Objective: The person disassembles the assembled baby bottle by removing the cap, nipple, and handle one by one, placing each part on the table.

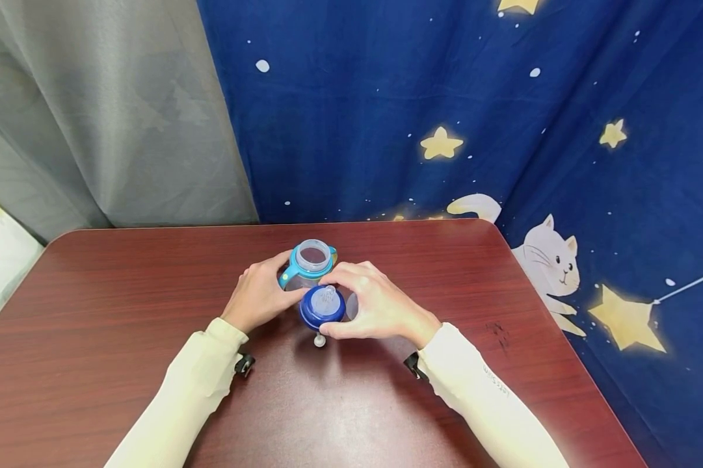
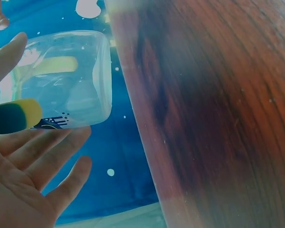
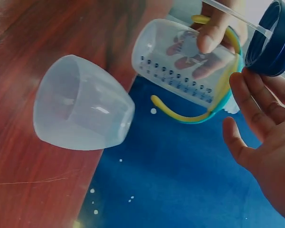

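A clear baby bottle with a turquoise collar and two yellow-and-turquoise handles stands uncapped, its mouth upward. My left hand grips it from the left, thumb on the near side, fingers seen through the clear wall in the right wrist view. Between the fingers and thumb of my right hand is a dark blue bottle top with a clear teat. From its underside runs a thin straw, ending in a white weighted ball. The top is in front of the bottle, apart from its mouth.
A translucent dome cover stands on the reddish-brown wooden table beside the bottle, partly hidden by my right hand in the head view. Blue star-patterned and grey curtains hang behind the table's far edge.
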The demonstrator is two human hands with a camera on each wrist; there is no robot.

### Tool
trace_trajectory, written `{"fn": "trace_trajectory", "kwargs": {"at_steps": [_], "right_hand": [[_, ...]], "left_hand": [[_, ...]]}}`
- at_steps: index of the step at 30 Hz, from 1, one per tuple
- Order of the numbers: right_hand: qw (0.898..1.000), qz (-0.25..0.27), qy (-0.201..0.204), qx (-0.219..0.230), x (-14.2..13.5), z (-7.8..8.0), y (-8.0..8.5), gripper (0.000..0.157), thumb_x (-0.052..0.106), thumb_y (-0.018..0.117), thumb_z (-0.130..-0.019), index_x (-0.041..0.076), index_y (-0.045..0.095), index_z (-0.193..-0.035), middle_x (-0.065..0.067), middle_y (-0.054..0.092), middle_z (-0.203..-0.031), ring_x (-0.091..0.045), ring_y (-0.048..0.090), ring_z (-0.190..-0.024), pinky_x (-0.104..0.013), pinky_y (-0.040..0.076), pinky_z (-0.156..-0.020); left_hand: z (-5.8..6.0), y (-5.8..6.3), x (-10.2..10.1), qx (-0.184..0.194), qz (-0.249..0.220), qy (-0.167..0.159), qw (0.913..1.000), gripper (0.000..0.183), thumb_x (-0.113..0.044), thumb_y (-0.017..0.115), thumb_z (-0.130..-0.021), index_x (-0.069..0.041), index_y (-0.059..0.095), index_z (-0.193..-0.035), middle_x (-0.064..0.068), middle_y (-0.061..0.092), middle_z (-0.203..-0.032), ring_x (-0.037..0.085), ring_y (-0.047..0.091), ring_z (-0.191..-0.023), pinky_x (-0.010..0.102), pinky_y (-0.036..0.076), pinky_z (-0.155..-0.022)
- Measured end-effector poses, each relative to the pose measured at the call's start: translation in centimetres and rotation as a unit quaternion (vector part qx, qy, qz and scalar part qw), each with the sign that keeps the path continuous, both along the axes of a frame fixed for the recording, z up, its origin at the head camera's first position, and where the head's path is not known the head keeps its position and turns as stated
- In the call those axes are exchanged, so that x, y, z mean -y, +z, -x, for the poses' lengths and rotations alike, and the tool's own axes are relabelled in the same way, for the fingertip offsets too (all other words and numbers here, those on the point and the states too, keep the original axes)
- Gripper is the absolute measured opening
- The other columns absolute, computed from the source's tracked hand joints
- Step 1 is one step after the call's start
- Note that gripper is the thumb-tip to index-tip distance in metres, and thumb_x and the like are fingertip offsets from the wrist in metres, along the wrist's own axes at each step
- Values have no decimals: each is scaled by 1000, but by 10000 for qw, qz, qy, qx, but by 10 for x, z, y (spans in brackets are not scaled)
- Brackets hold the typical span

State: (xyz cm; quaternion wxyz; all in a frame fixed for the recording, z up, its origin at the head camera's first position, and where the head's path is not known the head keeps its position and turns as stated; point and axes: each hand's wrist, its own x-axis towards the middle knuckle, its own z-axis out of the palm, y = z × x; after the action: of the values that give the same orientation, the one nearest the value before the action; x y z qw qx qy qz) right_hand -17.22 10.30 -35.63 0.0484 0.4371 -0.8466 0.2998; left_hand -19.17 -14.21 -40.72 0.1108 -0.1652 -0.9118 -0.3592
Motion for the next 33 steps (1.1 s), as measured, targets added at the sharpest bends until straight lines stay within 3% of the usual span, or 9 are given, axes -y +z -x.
{"fn": "trace_trajectory", "kwargs": {"at_steps": [8, 16, 23, 33], "right_hand": [[9998, -111, -124, 141, -2, 3, -8, 56, 46, 82, -75, 19, 64, -121, 11, 63, -117, 0, 54, -106, -33, 39, -94], [9992, -283, -285, -45, -5, 13, -17, 52, 49, 80, -76, 18, 66, -114, 12, 62, -104, -1, 54, -95, -33, 41, -89], [9953, -634, -727, 72, -7, 19, -25, 55, 53, 78, -75, 17, 66, -116, 9, 63, -106, -5, 55, -99, -37, 41, -91], [9863, -1101, -1214, -173, -6, 26, -40, 61, 56, 76, -76, 13, 66, -119, 1, 64, -108, -14, 57, -100, -41, 42, -91]], "left_hand": [[-2, 0, 1, 4, -24, 34, 10000, 79, -49, 85, -73, -14, 58, -138, 5, 70, -118, 22, 66, -95, 47, 51, -80], [0, -1, 2, -56, -4, 134, 9999, 83, -61, 82, -72, -14, 58, -137, 3, 70, -116, 23, 66, -99, 50, 52, -83], [-1, -1, 3, -88, 33, 258, 9996, 82, -59, 82, -73, -16, 56, -139, 2, 69, -118, 22, 66, -100, 49, 52, -84], [-1, 1, 3, -139, -2, 308, 9994, 81, -57, 83, -73, -17, 56, -138, 0, 69, -117, 22, 65, -99, 49, 50, -84]]}}
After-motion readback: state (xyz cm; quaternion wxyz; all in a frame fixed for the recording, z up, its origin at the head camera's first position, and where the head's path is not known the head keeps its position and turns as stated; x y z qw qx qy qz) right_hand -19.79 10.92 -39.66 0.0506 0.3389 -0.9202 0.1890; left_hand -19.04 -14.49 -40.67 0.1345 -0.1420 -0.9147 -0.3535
